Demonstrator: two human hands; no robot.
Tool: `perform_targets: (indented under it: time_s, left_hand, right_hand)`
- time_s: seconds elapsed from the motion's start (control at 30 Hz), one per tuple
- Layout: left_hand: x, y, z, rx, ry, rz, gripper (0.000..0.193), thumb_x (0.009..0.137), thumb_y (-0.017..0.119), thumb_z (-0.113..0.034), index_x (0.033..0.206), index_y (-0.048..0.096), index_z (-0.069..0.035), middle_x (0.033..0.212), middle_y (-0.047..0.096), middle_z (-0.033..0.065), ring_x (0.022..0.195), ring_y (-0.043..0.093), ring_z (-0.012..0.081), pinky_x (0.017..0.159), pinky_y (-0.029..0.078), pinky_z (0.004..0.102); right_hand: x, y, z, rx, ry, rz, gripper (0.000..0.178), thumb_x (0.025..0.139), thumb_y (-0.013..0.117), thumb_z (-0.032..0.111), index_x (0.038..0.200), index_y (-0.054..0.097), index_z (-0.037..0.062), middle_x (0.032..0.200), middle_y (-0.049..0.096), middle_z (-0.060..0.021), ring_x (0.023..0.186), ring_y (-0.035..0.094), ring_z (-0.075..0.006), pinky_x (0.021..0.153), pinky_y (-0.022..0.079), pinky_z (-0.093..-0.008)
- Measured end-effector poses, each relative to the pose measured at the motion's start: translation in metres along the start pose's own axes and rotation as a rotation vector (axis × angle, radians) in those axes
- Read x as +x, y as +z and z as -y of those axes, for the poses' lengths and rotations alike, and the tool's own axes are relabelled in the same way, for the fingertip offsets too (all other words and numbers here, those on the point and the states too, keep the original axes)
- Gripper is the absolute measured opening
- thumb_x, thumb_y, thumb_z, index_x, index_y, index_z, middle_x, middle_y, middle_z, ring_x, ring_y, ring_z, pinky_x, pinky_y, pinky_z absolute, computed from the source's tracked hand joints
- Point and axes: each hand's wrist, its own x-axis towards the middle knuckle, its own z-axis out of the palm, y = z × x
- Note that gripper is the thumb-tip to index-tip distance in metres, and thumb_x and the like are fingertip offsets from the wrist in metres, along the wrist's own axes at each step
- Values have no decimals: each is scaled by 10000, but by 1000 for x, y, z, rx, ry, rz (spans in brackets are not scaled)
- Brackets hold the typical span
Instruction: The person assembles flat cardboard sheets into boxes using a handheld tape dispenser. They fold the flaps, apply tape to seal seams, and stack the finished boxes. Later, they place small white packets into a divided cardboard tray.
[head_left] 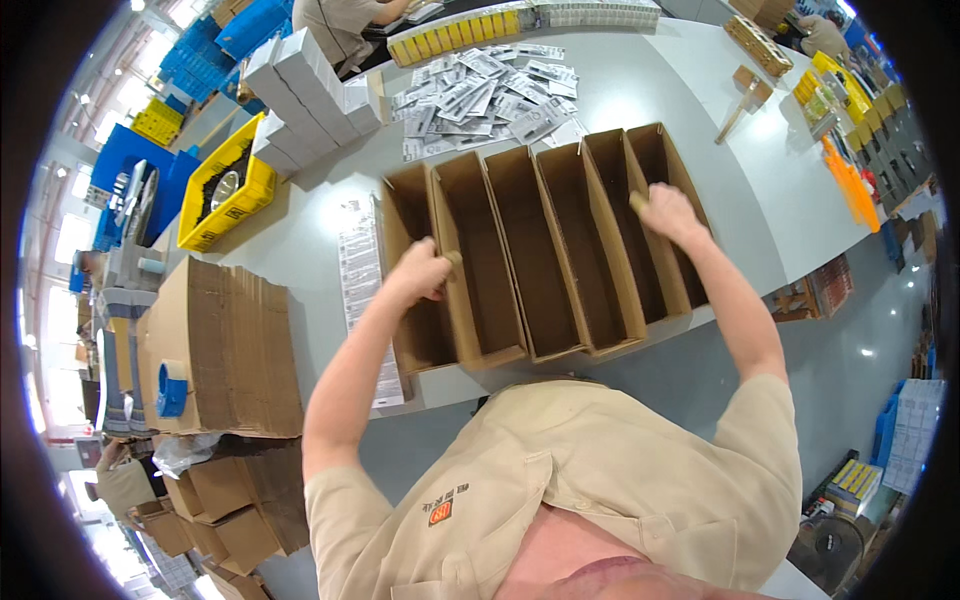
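Note:
Several narrow, open-topped cardboard boxes (560,345) stand side by side at the near edge of the table, and their visible insides are bare. My left hand (420,271) is closed at the wall between the leftmost box and its neighbour. Over at the right end, my right hand (667,213) is closed on a box wall near the rightmost box. A small tan covering or piece shows at the fingertips of each hand; I cannot tell which it is. Parts of the fingers are hidden behind the hands.
Beyond the boxes lies a pile of flat printed packets (490,95). White cartons (305,95) are stacked at the far left beside a yellow bin (232,185). Printed sheets (360,265) lie left of the boxes. Folded cardboard (235,325) with blue tape (172,388) stands further left.

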Motion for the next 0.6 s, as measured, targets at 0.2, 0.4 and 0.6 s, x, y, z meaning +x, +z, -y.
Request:
perform_targets:
  time_s: [0.2,0.4,0.6]
  left_hand:
    - [58,61,51,-144,-17,-10,394,926,533,-272,1084,593,85,897,632,160,746,643,265,636,573,413]
    - [-13,39,8,57,228,-104,429,934,534,-203,1229,521,108,1139,631,354,1045,613,509,946,490,476]
    - [-42,91,53,196,737,-555,473,843,626,-121,1268,491,37,1064,635,288,957,605,511,841,510,525]
  right_hand:
    - [-7,30,-35,148,229,173,448,858,655,309,978,665,-123,1005,686,-329,1020,657,-478,914,523,-505]
    - [-39,-30,-13,123,57,-125,294,921,586,218,964,668,-61,897,683,-282,849,679,-421,787,524,-497]
    - [-95,-12,-47,594,-113,-560,183,966,598,85,1101,668,-17,945,707,-174,873,654,-230,807,508,-357]
